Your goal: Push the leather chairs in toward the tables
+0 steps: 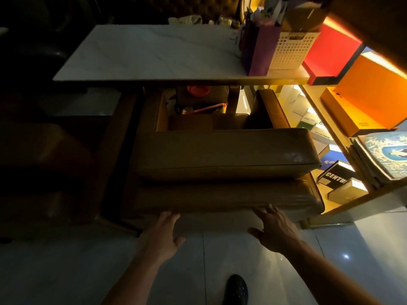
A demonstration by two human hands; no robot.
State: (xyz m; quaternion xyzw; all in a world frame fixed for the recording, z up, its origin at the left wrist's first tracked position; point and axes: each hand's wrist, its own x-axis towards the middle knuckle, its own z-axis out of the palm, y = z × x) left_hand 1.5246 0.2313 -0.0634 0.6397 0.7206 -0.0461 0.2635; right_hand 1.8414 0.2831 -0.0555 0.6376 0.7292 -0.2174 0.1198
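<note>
A brown leather chair stands with its seat partly under the white marble table; its padded backrest faces me. My left hand reaches to the lower back of the chair, fingers spread, fingertips at the leather. My right hand is likewise spread, fingertips at the bottom edge of the backrest on the right. Neither hand grips anything. A second, darker chair sits in shadow at the left.
A lit shelf unit with boxes and magazines stands close on the right. A purple bag and a white perforated basket sit on the table's right end. Glossy white tile floor lies below; my dark shoe shows.
</note>
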